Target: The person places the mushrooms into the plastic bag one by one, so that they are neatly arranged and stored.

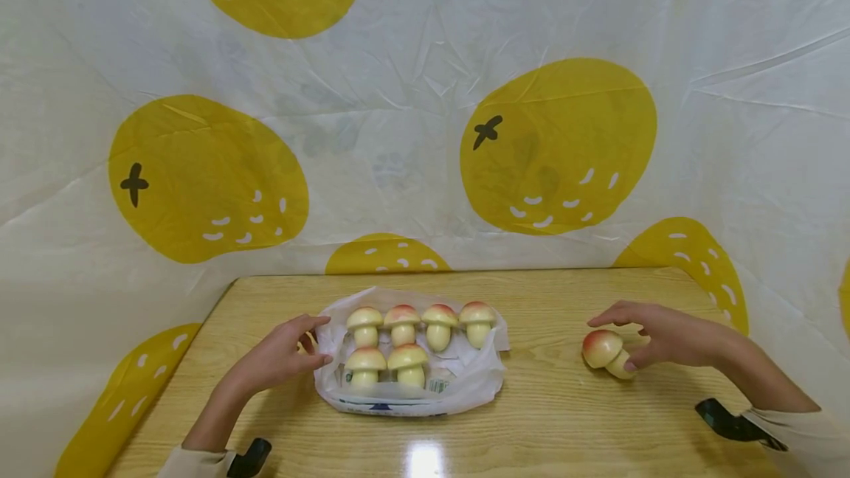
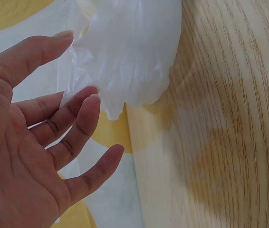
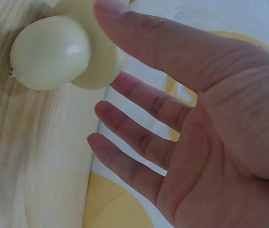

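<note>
A white plastic bag [image 1: 488,378] lies spread on the table, with several toy mushrooms in two rows on it; one of them is a mushroom [image 1: 407,364] with a reddish-yellow cap. My left hand [image 1: 285,352] is at the bag's left edge, its fingertips touching the plastic and the thumb apart from them in the left wrist view. To the right, a single toy mushroom [image 1: 603,349] lies tilted on its side on the table. My right hand [image 1: 677,338] hovers around it with fingers spread, thumb close to the stem. In the right wrist view, the pale stem [image 3: 51,52] lies beyond the thumb.
The wooden table [image 1: 544,419] ends at the back against a hanging white cloth [image 1: 392,161] printed with large yellow fruit. That cloth also closes off both sides. Dark straps are on both wrists.
</note>
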Available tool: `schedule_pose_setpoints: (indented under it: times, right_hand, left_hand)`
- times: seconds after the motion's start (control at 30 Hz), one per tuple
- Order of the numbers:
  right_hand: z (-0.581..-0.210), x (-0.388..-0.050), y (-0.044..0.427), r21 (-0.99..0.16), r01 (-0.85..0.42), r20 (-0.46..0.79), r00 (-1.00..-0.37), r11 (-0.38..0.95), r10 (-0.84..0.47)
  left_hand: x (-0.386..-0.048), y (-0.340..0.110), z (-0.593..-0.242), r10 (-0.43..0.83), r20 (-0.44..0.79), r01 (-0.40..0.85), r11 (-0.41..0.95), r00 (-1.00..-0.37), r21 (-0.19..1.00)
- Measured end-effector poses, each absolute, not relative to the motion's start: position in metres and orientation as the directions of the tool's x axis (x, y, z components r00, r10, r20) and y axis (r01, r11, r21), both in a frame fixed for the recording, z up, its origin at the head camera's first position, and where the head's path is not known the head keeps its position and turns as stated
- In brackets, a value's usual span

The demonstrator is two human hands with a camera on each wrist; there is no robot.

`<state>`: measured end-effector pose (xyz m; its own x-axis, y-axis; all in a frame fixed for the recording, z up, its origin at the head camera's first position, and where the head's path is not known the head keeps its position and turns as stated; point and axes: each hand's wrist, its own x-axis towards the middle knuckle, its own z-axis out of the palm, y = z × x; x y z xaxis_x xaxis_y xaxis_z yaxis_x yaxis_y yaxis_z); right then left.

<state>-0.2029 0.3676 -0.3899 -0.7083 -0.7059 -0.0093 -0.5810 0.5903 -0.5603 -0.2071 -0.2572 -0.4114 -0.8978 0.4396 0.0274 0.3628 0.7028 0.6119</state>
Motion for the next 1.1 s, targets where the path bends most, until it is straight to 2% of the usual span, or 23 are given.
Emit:
schedule_pose_setpoints:
  times: [0.2,0.43,0.63,0.9,1.1]
  right_hand:
    - [-0.396,-0.204,0.37,-0.603,-0.581,-0.028,-0.668,0.546,-0.743]
    - [-0.397,-0.203,0.362,-0.666,-0.454,-0.106,-0.728,0.592,-0.678]
    - [-0.399,-0.205,0.356,-0.764,-0.316,-0.178,-0.734,0.562,-0.655]
    - [-0.405,-0.207,0.356,-0.744,-0.394,-0.122,-0.714,0.539,-0.69]
    - [-0.411,-0.208,0.355,-0.779,-0.403,-0.077,-0.699,0.481,-0.711]
  left_hand:
    - [-0.207,-0.258,-0.411,0.44,0.03,0.363,0.699,-0.898,0.616]
    - [-0.207,-0.259,-0.413,0.443,0.032,0.365,0.694,-0.896,0.62]
    - [-0.207,-0.259,-0.413,0.443,0.04,0.373,0.698,-0.896,0.611]
    - [-0.207,-0.259,-0.413,0.439,0.048,0.378,0.706,-0.897,0.599]
    - [-0.208,-0.258,-0.412,0.438,0.048,0.375,0.702,-0.897,0.605]
